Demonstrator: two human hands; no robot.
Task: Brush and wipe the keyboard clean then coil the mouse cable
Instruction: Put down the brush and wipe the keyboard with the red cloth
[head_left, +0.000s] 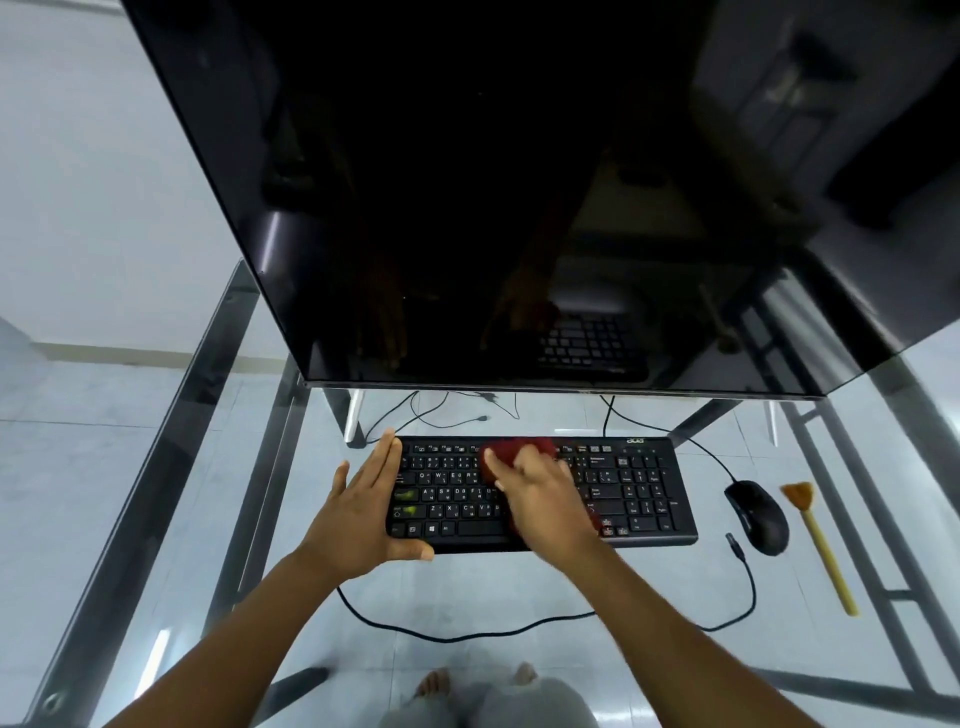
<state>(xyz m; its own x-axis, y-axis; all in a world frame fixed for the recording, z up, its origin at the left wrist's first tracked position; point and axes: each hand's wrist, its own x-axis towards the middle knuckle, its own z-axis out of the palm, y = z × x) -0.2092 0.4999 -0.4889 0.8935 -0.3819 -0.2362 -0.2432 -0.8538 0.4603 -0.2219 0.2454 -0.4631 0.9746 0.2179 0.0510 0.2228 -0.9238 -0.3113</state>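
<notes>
Now the right hand (545, 499) presses a red cloth (511, 452) (bunched) on the black keyboard (639, 488); left hand (358, 512) flat, open.

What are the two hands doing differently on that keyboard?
The left hand lies open and flat, bracing the end of the black keyboard; the right hand presses a dark red cloth onto the keys. The left looks sharp, the right blurred. Both touch the keyboard.

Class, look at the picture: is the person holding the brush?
No, the brush lies on the glass table right of the mouse, while the right hand presses a red cloth on the keyboard.
</notes>
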